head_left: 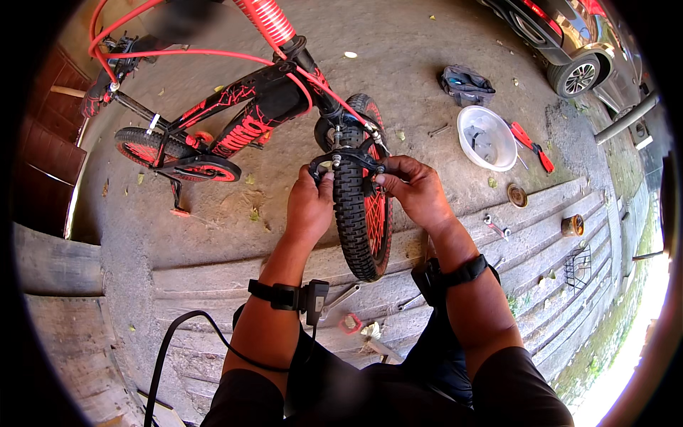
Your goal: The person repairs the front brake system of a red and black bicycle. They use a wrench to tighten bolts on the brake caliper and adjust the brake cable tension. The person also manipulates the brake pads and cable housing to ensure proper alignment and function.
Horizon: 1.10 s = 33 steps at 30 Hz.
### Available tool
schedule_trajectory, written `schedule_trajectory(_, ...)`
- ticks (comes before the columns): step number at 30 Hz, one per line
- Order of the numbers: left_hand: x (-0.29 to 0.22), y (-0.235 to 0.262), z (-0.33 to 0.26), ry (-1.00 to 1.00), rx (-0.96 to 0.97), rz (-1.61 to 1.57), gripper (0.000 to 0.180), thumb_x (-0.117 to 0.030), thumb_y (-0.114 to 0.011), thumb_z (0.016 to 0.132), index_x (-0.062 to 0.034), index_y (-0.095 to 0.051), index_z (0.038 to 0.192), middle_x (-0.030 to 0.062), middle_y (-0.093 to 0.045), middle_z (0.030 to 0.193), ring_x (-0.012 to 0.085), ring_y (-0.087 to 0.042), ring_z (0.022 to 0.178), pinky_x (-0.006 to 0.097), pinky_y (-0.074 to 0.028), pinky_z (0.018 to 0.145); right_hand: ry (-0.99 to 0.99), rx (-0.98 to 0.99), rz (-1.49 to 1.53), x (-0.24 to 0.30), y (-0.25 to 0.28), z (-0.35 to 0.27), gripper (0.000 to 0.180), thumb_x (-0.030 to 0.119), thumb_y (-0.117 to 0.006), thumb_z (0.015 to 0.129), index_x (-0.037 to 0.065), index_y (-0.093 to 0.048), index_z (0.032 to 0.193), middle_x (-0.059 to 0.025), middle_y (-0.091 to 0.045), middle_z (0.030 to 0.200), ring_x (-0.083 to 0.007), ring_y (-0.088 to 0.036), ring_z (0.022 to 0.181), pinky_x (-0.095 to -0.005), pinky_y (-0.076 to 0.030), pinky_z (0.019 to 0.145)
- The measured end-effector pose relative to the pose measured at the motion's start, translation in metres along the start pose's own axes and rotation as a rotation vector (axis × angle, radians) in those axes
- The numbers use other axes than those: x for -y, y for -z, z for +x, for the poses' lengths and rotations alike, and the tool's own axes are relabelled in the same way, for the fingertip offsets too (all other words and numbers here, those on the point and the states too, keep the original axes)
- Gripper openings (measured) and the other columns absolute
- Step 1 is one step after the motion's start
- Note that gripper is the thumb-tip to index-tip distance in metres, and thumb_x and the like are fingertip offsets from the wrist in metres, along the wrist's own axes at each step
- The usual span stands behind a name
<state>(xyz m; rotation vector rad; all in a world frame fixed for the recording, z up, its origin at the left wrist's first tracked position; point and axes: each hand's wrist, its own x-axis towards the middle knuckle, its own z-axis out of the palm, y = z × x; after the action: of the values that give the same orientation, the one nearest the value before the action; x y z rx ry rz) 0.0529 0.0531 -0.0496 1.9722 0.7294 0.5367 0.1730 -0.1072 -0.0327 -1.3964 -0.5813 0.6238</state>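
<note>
A black-and-red bicycle stands with its front wheel toward me, and the knobby black tyre [350, 220] with red spokes rises between my arms. The black front brake [346, 154] straddles the tyre below the fork. My left hand [310, 203] is closed on the left brake arm, its thumb and fingers pinched together beside the tyre. On the other side, my right hand [421, 193] pinches the right brake arm's lower end between thumb and fingers. Both hands partly cover the brake's ends. A red cable [333, 94] runs down to the brake.
At right are a white plastic tub [486, 139], red-handled cutters [532, 147] and a dark tool bag [467, 85]. Wrenches [340, 302] and an open brown tin [572, 225] lie on the ribbed concrete steps [213, 281]. A parked car [569, 50] stands at the far right.
</note>
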Motion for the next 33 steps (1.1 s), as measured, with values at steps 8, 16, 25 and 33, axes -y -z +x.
schedule_trajectory(8, 0.000, 0.000, -0.001, 0.001, -0.018, -0.062, 0.018, -0.014, -0.059, 0.093, -0.0033, -0.055, 0.107, 0.0082, -0.064, 0.087, 0.0175, -0.060, 0.080, 0.031, -0.048, 0.075, 0.019, -0.016, -0.014, 0.003, -0.006, -0.001, 0.022, 0.001, -0.066, 0.086, -0.002, -0.062, 0.108, -0.0040, -0.067, 0.087, -0.0087, -0.060, 0.079, -0.0241, -0.051, 0.072)
schedule_trajectory(16, 0.009, -0.002, 0.001, 0.067, 0.011, -0.161, 0.018, -0.015, -0.058, 0.094, -0.0032, -0.056, 0.107, 0.0040, -0.064, 0.086, 0.0102, -0.060, 0.074, 0.027, -0.053, 0.062, 0.030, -0.027, 0.020, 0.001, -0.008, 0.000, 0.021, -0.001, -0.065, 0.086, -0.003, -0.062, 0.107, -0.0048, -0.067, 0.090, -0.0092, -0.061, 0.082, -0.0243, -0.051, 0.074)
schedule_trajectory(25, 0.001, 0.003, -0.012, 0.053, -0.006, -0.227, 0.016, -0.015, -0.058, 0.095, -0.0051, -0.058, 0.107, 0.0001, -0.063, 0.087, 0.0074, -0.060, 0.075, 0.024, -0.051, 0.060, 0.022, -0.026, 0.064, 0.003, -0.006, -0.002, 0.020, -0.001, -0.063, 0.088, -0.003, -0.061, 0.108, -0.0048, -0.067, 0.094, -0.0097, -0.060, 0.084, -0.0248, -0.051, 0.077)
schedule_trajectory(33, -0.022, 0.023, -0.044, 0.036, 0.026, -0.489, 0.015, -0.011, -0.053, 0.097, -0.0066, -0.058, 0.111, 0.0038, -0.066, 0.096, 0.0115, -0.063, 0.087, 0.025, -0.048, 0.069, 0.064, 0.074, -0.014, 0.018, -0.013, -0.014, 0.023, 0.001, -0.059, 0.092, 0.000, -0.059, 0.114, -0.0048, -0.068, 0.100, -0.0100, -0.061, 0.090, -0.0253, -0.051, 0.078)
